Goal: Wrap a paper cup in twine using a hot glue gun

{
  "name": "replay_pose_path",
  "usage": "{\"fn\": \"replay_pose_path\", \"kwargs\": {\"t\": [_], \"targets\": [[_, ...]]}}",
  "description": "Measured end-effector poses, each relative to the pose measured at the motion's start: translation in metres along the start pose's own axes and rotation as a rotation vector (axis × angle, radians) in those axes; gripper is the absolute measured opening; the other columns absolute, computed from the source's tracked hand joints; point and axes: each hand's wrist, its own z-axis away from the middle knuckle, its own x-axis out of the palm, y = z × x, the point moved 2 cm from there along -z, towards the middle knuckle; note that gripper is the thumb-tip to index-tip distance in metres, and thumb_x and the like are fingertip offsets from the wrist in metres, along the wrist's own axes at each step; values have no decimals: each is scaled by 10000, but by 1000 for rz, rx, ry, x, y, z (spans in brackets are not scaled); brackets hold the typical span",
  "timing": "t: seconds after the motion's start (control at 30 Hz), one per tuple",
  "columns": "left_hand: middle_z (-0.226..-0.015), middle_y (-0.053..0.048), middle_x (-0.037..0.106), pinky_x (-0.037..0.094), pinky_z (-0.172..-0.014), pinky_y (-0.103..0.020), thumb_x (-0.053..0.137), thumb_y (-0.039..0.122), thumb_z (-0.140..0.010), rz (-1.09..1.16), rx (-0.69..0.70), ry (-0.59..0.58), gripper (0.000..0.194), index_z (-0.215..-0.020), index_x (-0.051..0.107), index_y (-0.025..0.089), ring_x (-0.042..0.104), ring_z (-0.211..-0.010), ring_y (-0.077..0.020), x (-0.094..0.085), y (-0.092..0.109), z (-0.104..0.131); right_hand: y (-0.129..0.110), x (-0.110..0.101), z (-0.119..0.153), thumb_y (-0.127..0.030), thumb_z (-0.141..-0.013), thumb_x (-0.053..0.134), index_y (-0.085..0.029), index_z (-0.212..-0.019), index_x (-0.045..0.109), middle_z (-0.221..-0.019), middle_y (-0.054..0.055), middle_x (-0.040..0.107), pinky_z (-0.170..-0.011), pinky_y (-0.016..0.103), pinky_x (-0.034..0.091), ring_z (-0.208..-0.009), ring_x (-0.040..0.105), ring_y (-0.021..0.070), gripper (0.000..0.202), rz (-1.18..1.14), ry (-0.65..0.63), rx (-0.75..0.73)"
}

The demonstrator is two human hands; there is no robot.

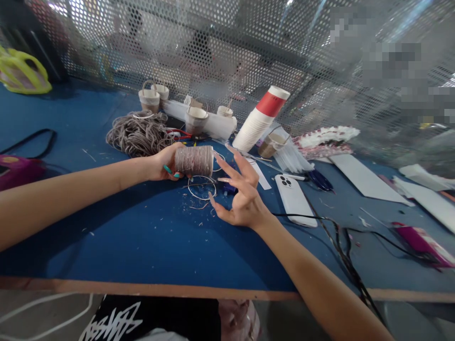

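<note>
My left hand (169,162) is wrapped round a paper cup covered in grey-brown cord (194,161). The cup lies on its side in the air above the blue table, its white rim turned to the right. Close to that rim is my right hand (244,196), fingers spread and curved, with nothing visible in them. A thin white loop (202,198) shows below the cup, near the right thumb; I cannot tell whether it touches the cup. Behind the left hand lies a tangled heap of grey cord (138,135). A small blue object (230,188) is partly hidden by the right fingers.
A leaning stack of paper cups (254,127) stands at the back, among several cord-wrapped cups such as this one (196,121). Right of my hand lie a white phone (295,201) and black cables (341,251). Perforated metal (213,47) closes the back.
</note>
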Motion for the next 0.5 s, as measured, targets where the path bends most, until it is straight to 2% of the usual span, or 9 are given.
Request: {"fn": "replay_pose_path", "kwargs": {"t": [0.07, 0.13, 0.27, 0.37, 0.5], "targets": [[-586, -145, 681, 415, -314, -190, 394, 390, -887, -12, 12, 40, 379, -880, 667, 128, 606, -403, -184, 2, -2, -1, 1, 0, 0, -169, -792, 627, -335, -1284, 261, -1538, 117, 401, -1059, 739, 456, -1481, 358, 352, 635, -7, -19, -7], [-594, -145, 689, 417, -318, -189, 408, 393, -881, -4, 6, 23, 363, -867, 666, 137, 608, -405, -181, 1, -2, -1, 2, -1, 1, -153, -792, 625, -325, -1289, 265, -1556, 134, 367, -1049, 710, 488, -1466, 387, 342, 637, -4, -41, -9], [-654, -155, 717, 442, -339, -197, 402, 389, -898, 30, -45, -116, 396, -962, 692, 127, 629, -434, -186, -5, 3, 0, 2, -3, 5, -138, -803, 620, -314, -1313, 258, -1563, 156, 333, -999, 674, 544, -1450, 414, 347, 650, -13, -67, -17], [-692, -163, 726, 447, -342, -203, 385, 368, -906, 52, -86, -175, 428, -1038, 698, 108, 633, -450, -190, -6, 8, 3, 1, -4, 6, -94, -800, 620, -282, -1347, 267, -1551, 167, 348, -983, 590, 589, -1450, 417, 334, 678, -56, -48, -43], [-680, -146, 716, 420, -339, -191, 415, 418, -899, 25, -117, -83, 456, -1069, 709, 113, 601, -433, -168, -2, 10, 7, 0, -5, 7, -83, -790, 620, -268, -1343, 317, -1538, 165, 370, -999, 579, 579, -1394, 494, 326, 657, -51, -16, -71]]}}
